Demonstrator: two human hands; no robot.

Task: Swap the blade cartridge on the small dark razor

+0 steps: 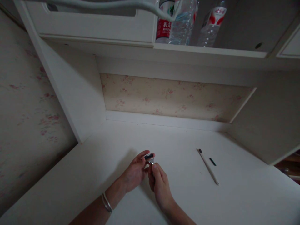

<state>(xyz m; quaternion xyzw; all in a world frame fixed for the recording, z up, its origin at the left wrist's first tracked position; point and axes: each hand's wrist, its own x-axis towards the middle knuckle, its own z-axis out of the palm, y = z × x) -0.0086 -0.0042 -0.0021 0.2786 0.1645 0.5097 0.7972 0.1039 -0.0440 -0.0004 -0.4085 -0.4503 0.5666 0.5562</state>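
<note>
My left hand (pixel 136 170), with a silver bangle on its wrist, pinches a small dark piece with a pale edge (pixel 148 156) between thumb and fingers. Against it my right hand (pixel 159 184) is closed around a small shiny metal tool (pixel 151 161), whose bright end sticks out past the thumb. Most of that tool is hidden in the fist, so its kind does not show. Both hands meet just above the white desk. To their right lie a slim white pen-like stick with a dark tip (pixel 208 167) and a short dark green strip (pixel 212 161).
The white desktop (pixel 182 200) runs back to a low ledge below flowered wallpaper (pixel 164 97). Overhead, a shelf (pixel 211 51) holds several plastic bottles (pixel 181 26). A pale curved bar (pixel 117 4) crosses the top left. White side panels (pixel 77 103) enclose the desk.
</note>
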